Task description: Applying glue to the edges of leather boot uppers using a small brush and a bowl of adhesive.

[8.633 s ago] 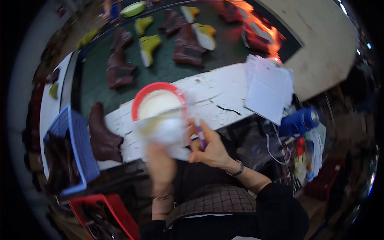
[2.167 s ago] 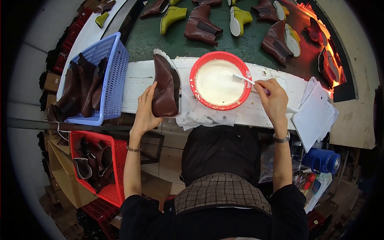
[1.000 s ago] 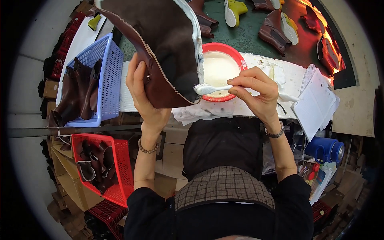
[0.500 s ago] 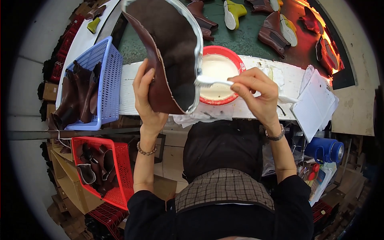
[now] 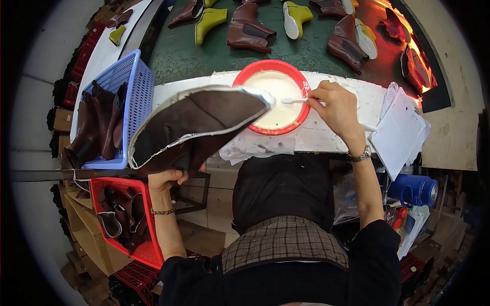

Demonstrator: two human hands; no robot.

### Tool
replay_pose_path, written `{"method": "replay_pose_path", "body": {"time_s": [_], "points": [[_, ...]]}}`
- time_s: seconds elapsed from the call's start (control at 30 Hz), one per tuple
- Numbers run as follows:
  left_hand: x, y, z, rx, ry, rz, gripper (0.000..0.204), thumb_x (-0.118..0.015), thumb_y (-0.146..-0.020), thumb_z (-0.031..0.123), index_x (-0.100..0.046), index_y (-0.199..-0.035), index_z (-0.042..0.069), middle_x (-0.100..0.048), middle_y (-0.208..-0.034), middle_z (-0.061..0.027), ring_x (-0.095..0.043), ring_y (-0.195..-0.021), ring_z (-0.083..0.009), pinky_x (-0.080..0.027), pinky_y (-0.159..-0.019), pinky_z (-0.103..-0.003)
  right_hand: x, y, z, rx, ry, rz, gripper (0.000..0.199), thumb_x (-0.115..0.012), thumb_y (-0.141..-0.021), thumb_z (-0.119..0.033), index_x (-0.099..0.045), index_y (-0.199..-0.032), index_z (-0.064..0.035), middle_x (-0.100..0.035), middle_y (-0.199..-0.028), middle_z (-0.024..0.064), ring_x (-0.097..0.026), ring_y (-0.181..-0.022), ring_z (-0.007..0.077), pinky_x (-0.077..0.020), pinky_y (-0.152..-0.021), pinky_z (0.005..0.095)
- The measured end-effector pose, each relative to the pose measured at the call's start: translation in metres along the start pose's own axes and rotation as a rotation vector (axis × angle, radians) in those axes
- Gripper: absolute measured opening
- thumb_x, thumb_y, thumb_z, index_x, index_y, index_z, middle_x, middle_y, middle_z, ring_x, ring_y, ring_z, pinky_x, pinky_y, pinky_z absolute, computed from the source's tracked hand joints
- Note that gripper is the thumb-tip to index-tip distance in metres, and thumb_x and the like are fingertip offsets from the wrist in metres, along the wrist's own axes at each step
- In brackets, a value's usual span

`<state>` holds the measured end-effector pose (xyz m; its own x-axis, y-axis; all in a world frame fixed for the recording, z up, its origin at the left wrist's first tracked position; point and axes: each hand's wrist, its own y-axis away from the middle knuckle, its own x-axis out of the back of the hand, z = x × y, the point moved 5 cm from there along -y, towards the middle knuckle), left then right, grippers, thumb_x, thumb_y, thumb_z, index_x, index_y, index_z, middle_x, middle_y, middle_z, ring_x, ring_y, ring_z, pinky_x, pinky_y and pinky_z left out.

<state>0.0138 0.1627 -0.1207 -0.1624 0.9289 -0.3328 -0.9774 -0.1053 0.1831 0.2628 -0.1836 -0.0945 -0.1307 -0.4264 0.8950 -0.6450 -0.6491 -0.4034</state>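
Observation:
My left hand [image 5: 167, 180] is closed around the underside of a brown leather boot upper [image 5: 201, 109], which lies tilted on its side in the air with its open bottom edge facing me. That edge carries a whitish wet coat, and the tip on the right overhangs a red bowl [image 5: 270, 65] of cream-coloured liquid [image 5: 268, 118]. Between thumb and fingers, my right hand [image 5: 338, 108] pinches a small white brush [image 5: 295, 100] shaped like a toothbrush. Its head is over or in the liquid, close to the upper's tip; whether it dips in I cannot tell.
Brown boots [image 5: 247, 30] and yellow-green ones lie on the green conveyor belt [image 5: 178, 61], which glows orange at the far right. A blue basket [image 5: 140, 109] and a red basket [image 5: 155, 224] hold more uppers on the left. Papers [image 5: 400, 135] and a blue flask [image 5: 416, 190] are at right.
The boot upper has turned from upright to nearly level, with my left hand lower and further left. My right hand has drawn the brush off the upper's edge to over the bowl.

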Motion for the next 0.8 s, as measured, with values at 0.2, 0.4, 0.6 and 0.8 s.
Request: {"method": "replay_pose_path", "body": {"time_s": [0.2,0.4,0.6,0.8], "points": [[-0.016,-0.005,-0.006,-0.104,0.258,-0.301,0.069,-0.070,-0.074,-0.002,-0.049,-0.137,-0.020,-0.062,-0.126,-0.0349,-0.060,-0.062,-0.0255,-0.057,-0.062,-0.039,0.031,-0.018,-0.015,-0.066,-0.874,0.172,0.019,-0.083,-0.081,-0.007,-0.080,-0.099,-0.0061,-0.072,-0.087,0.0059,-0.065,-0.074,0.0143,-0.0499,-0.068,0.0281],[-0.013,-0.012,-0.004,-0.081,0.265,-0.446,0.069,-0.069,-0.074,-0.004,-0.049,-0.137,-0.020,-0.062,-0.126,-0.0348,-0.060,-0.062,-0.0255,-0.055,-0.060,-0.038,0.044,-0.031,-0.036,0.159,-0.734,0.133,0.018,-0.082,-0.081,-0.001,-0.081,-0.098,-0.0056,-0.072,-0.091,0.0052,-0.064,-0.080,0.0137,-0.0507,-0.069,0.0262],[0.011,-0.009,0.000,-0.076,0.274,-0.580,0.068,-0.068,-0.073,-0.005,-0.049,-0.137,-0.020,-0.062,-0.127,-0.0347,-0.060,-0.061,-0.0256,-0.053,-0.057,-0.038,0.046,0.001,-0.021,-0.004,-0.804,0.107,0.012,-0.083,-0.081,-0.005,-0.080,-0.094,-0.0066,-0.073,-0.086,0.0031,-0.065,-0.076,0.0114,-0.0468,-0.065,0.0264],[-0.011,-0.014,-0.016,-0.031,0.286,-0.758,0.068,-0.068,-0.073,-0.006,-0.049,-0.137,-0.020,-0.062,-0.127,-0.0346,-0.060,-0.061,-0.0256,-0.052,-0.055,-0.037,0.049,-0.024,-0.041,0.198,-0.704,0.112,0.015,-0.081,-0.082,-0.004,-0.080,-0.097,-0.0065,-0.072,-0.090,0.0027,-0.065,-0.081,0.0144,-0.0458,-0.077,0.0291]]}}
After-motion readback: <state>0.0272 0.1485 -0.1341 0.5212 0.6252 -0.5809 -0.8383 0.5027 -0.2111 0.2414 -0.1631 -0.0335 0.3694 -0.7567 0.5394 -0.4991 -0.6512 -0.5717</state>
